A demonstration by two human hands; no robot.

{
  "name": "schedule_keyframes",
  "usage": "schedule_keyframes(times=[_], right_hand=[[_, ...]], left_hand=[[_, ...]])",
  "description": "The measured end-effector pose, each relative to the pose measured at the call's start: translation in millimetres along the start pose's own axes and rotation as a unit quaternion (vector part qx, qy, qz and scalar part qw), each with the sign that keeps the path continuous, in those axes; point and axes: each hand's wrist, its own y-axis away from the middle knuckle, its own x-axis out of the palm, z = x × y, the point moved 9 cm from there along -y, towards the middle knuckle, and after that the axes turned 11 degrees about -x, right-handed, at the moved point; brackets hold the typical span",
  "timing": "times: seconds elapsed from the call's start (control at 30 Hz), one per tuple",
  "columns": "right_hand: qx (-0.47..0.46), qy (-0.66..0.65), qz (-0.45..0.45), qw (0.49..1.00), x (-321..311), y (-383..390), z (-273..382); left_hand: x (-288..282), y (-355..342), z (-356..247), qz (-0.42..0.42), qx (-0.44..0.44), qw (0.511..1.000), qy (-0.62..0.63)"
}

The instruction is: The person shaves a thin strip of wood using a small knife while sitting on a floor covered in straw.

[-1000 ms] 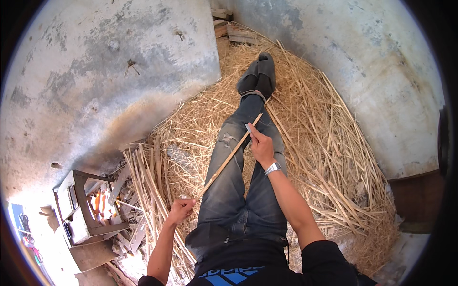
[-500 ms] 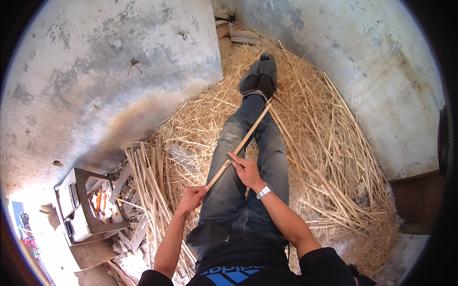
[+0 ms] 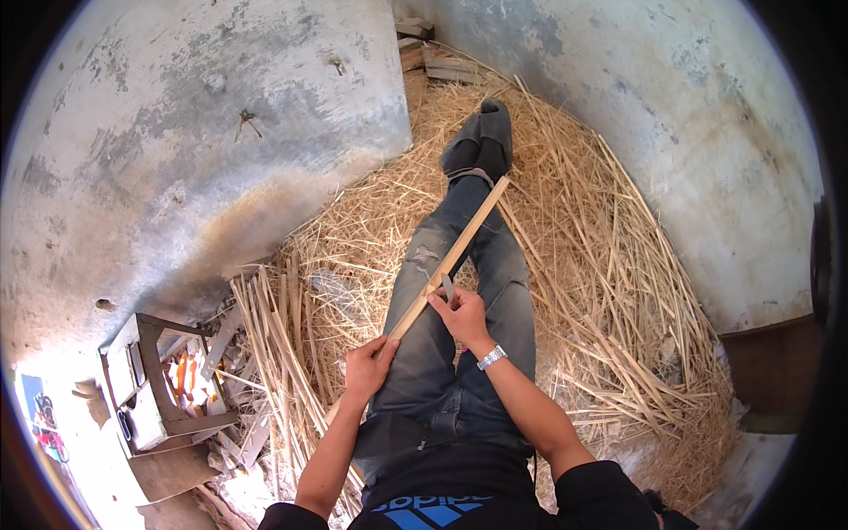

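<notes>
A long pale strip of split wood or bamboo [image 3: 473, 228] lies slantwise across my outstretched legs, its far end near my ankles. My left hand [image 3: 367, 364] is closed on the strip's near end. Farther up, over my thighs, my right hand [image 3: 459, 315] is closed on a short grey metal blade [image 3: 448, 288]. The blade sticks up beside the strip, and the right thumb and fingertips are at the strip's edge. How much of the blade sits inside the fingers is hidden.
Thin shavings [image 3: 389, 208] cover the floor around my legs. Long pale strips [image 3: 609, 291] lie along the right, and a bundle of strips [image 3: 281, 336] lies at the left. A worn wooden frame [image 3: 168, 380] stands at the far left. Stained walls [image 3: 221, 115] rise ahead.
The strip has turned and shows a broader face. My left hand has shifted slightly up and right along with it. The blade in my right hand has tilted upward from the strip.
</notes>
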Motion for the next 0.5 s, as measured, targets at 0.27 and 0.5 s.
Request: schedule_keyframes(times=[0.27,0.5], right_hand=[[-0.12,0.056,0.048,0.99,-0.3,0.0,39.3],[-0.091,0.063,-0.028,0.993,-29.6,5.0,33.3]], left_hand=[[-1.9,-1.2,-6.6,-0.014,-0.025,0.999,-0.038],[-19.8,0.6,-17.0,-0.065,0.015,0.993,-0.098]])
